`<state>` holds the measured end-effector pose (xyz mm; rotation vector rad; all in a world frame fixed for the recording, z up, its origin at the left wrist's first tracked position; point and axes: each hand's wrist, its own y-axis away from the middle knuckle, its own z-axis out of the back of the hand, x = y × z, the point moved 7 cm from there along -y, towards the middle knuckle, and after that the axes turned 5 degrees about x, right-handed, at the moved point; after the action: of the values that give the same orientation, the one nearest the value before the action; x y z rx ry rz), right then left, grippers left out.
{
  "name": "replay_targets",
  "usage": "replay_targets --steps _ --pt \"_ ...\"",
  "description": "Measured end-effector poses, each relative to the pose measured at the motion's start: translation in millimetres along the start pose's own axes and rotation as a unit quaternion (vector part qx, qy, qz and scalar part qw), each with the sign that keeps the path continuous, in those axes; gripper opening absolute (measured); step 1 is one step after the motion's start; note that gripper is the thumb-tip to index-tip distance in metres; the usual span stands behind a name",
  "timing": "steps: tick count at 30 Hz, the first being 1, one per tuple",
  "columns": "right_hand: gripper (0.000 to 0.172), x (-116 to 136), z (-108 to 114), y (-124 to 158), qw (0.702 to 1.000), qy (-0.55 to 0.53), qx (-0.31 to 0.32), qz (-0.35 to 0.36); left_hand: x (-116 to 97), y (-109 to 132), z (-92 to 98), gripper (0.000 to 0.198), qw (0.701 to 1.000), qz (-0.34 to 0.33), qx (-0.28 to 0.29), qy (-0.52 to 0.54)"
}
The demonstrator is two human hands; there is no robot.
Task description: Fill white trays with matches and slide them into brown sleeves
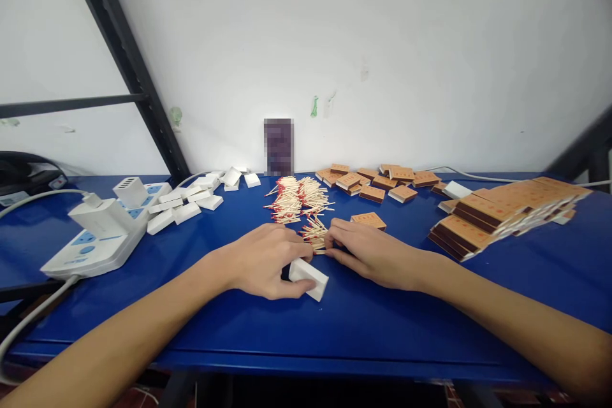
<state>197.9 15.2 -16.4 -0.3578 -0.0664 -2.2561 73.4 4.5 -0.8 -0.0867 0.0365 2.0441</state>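
Observation:
Between the thumb and fingers of my left hand (270, 262) is a white matchbox tray (312, 280), tilted on its side just above or on the blue table. My right hand (366, 252) has its fingers bent together at the near end of a small heap of matches (314, 231). Its fingertips touch the matches; whether any are pinched between them cannot be made out. Behind both hands lies a larger pile of red-tipped matches (289, 199). One orange matchbox sleeve (368, 220) rests just beyond my right hand.
Several white trays (189, 194) are heaped at the back left, beside a power strip (102, 248) with plugs and cables. Loose matchboxes (401, 174) lie at the back right. Stacked matchboxes (492, 210) stand on the right of the blue table (382, 331). A pixelated dark rectangle (278, 146) is against the wall.

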Motion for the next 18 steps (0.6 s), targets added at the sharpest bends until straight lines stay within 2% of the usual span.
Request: replay_targets --steps 3,7,10,15,18 --pt "0.023 1.2 0.6 1.0 1.0 -0.006 -0.002 -0.001 1.5 -1.1 0.4 0.022 1.0 -0.006 0.003 0.022" --pt "0.023 2.6 8.5 2.8 1.0 -0.014 -0.026 0.007 -0.1 -1.1 0.0 0.034 0.999 -0.013 0.02 0.043" --pt "0.022 2.4 16.7 5.4 0.999 -0.012 -0.047 -0.005 0.6 0.8 2.4 0.034 0.999 -0.005 0.024 0.036" --pt "0.019 8.5 22.0 9.2 0.998 -0.021 -0.061 -0.002 13.1 6.2 10.0 0.031 0.998 0.029 0.01 0.055" --pt "0.02 16.5 20.2 9.7 0.998 -0.043 -0.049 0.013 18.4 6.2 4.8 0.034 0.997 0.037 0.018 0.061"
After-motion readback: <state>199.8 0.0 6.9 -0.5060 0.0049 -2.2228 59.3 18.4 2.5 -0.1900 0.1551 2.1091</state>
